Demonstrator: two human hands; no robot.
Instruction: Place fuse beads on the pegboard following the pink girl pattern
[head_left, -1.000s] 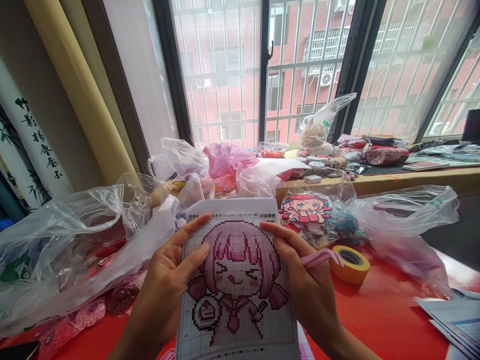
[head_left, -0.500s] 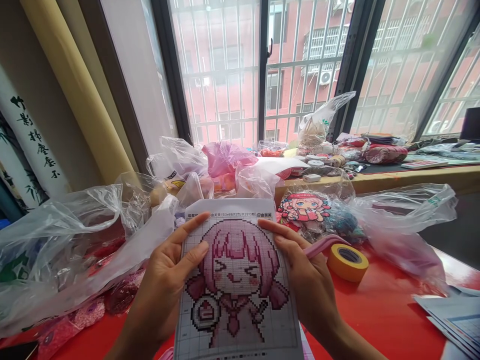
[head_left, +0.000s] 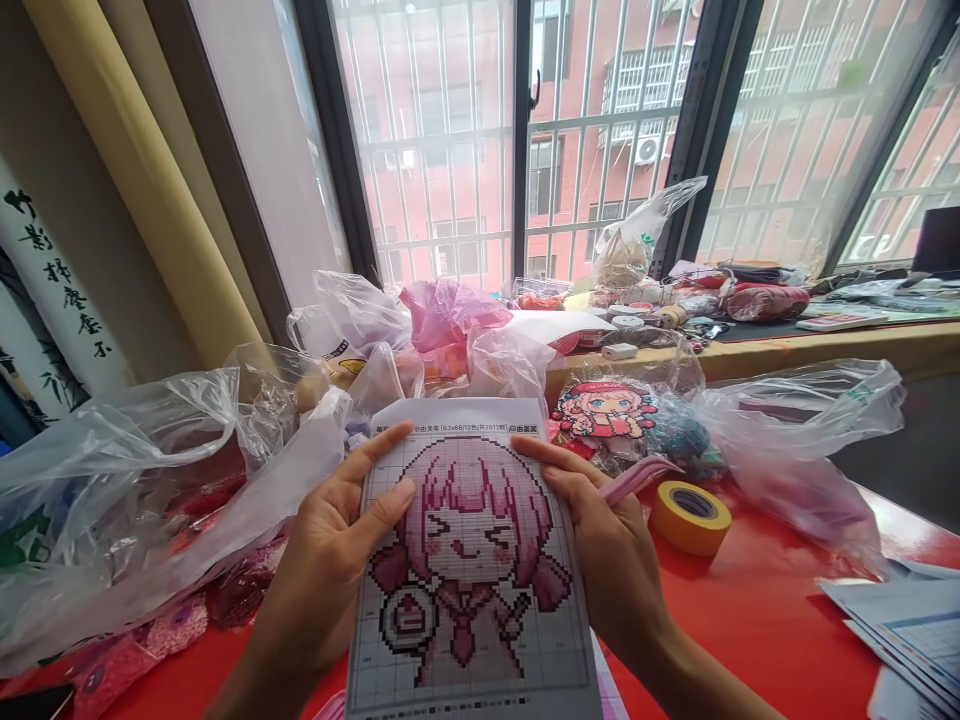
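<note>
A sheet of paper (head_left: 469, 560) printed with a gridded pixel picture of a pink-haired figure is held up above the red table. My left hand (head_left: 341, 545) grips its left edge, thumb on the front and index finger along the top corner. On the right edge, my right hand (head_left: 607, 530) has its index finger on the top corner. Pink tweezers (head_left: 637, 478) also stick out from my right hand, tips pointing right. Just right of that hand lies a roll of yellow tape (head_left: 690, 517).
Clear plastic bags (head_left: 165, 500) spread over the left side. Behind the sheet are a pink bag (head_left: 454, 315) and a pixel-art figure (head_left: 606, 410). A see-through bag (head_left: 817, 450) and stacked papers (head_left: 900, 620) are on the right. Items crowd the window ledge (head_left: 847, 345).
The view has shifted slightly, so most things appear a little further left. Both hands keep hold of the sheet, and the tweezers point slightly more upward.
</note>
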